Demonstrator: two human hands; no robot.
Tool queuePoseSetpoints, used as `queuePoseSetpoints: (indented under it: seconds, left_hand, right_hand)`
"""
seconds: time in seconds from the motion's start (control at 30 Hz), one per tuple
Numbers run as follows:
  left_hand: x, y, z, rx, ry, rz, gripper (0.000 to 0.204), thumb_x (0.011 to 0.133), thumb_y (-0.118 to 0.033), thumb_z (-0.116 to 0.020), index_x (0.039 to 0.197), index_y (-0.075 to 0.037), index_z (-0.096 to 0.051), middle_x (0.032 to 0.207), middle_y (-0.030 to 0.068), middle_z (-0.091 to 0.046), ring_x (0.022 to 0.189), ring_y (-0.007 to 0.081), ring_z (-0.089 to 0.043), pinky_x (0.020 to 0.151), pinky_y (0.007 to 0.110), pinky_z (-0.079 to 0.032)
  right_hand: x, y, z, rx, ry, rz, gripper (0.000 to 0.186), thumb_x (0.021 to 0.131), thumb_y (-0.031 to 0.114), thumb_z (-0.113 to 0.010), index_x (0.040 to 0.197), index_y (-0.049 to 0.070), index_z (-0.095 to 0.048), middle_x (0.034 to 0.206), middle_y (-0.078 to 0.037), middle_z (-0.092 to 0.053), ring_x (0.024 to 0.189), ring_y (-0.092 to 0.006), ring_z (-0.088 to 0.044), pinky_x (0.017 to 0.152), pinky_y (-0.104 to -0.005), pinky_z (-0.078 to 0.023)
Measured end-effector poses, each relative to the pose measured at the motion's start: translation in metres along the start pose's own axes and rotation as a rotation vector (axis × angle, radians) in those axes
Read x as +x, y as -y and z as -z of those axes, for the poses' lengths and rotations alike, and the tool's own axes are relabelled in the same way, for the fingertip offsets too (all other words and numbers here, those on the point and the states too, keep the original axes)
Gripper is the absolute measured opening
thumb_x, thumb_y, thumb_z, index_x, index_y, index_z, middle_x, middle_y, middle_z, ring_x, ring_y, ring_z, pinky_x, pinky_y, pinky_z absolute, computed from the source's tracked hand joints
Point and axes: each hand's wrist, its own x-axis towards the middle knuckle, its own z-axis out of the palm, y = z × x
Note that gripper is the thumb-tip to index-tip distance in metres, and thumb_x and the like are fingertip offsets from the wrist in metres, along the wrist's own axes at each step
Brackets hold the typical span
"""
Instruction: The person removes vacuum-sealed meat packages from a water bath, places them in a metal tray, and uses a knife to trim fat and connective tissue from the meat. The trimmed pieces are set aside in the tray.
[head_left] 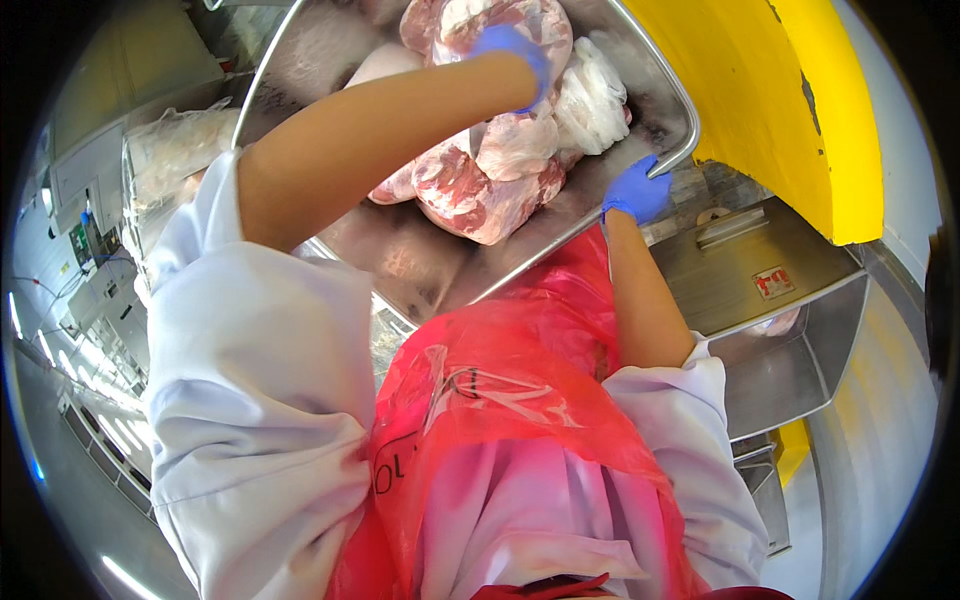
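Over the steel tray (660, 85), my L hand (515, 55), blue glove, is down on the raw meat pile (480, 170) at tray centre; fingers curl over the top chunk, can't tell if they're actually clamped on it. R hand (635, 190) fingers closed round the tray's near rim. Meat looks wet, soft, floppy, prob heavy & slippery, so best taken w/ a full palm under a thick lobe. Red plastic apron (500, 400) sits just below the tray.

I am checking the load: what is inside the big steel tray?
The steel tray holds raw meat pieces, some wrapped in clear plastic. The left hand reaches among them; the right hand grips the rim. The forearm covers part of the pile.
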Motion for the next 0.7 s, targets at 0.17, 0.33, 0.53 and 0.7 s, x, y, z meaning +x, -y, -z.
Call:
queuePoseSetpoints:
  seconds: [0.17, 0.33, 0.53, 0.7]
  left_hand:
    - [-0.085, 0.032, -0.053, -0.091, 0.119, 0.256, 0.035, 0.088, -0.042, -0.065, 0.101, -0.012, -0.075, 0.095, 0.0120, -0.073, 0.088, 0.0307, -0.070, 0.077, 0.043, -0.054]
    - [-0.206, 0.009, -0.162, -0.421, -0.032, 0.431, 0.038, 0.094, -0.042, -0.057, 0.120, -0.015, -0.064, 0.097, 0.0144, -0.070, 0.088, 0.0355, -0.067, 0.076, 0.047, -0.053]
    - [-0.259, -0.072, -0.276, -0.668, -0.336, 0.687, 0.048, 0.095, -0.037, -0.058, 0.140, -0.020, -0.050, 0.091, 0.0161, -0.067, 0.076, 0.0377, -0.067, 0.065, 0.050, -0.054]
    - [-0.296, -0.110, -0.290, -0.882, -0.335, 0.843, 0.049, 0.093, -0.033, -0.062, 0.140, -0.020, -0.052, 0.089, 0.0154, -0.067, 0.075, 0.0365, -0.067, 0.065, 0.048, -0.054]
  right_hand:
    - [-0.006, 0.008, 0.007, 0.006, 0.065, -0.056, 0.047, 0.096, 0.038, -0.051, 0.115, -0.005, -0.059, 0.108, -0.027, -0.066, 0.095, -0.0444, -0.065, 0.084, -0.0528, -0.050]
    - [-0.005, -0.019, -0.001, -0.053, -0.151, 0.297, 0.049, 0.088, 0.029, -0.064, 0.126, 0.001, -0.052, 0.123, -0.023, -0.054, 0.111, -0.0417, -0.055, 0.092, -0.0516, -0.045]
    - [-0.067, 0.052, 0.014, -0.017, 0.025, 1.299, 0.054, 0.079, 0.028, -0.073, 0.122, 0.002, -0.055, 0.115, -0.020, -0.059, 0.108, -0.0401, -0.056, 0.095, -0.0517, -0.042]
    - [-0.113, 0.057, -0.092, -0.352, 0.646, 1.737, 0.050, 0.084, 0.038, -0.069, 0.119, 0.004, -0.057, 0.110, -0.018, -0.061, 0.109, -0.0364, -0.058, 0.093, -0.0505, -0.046]
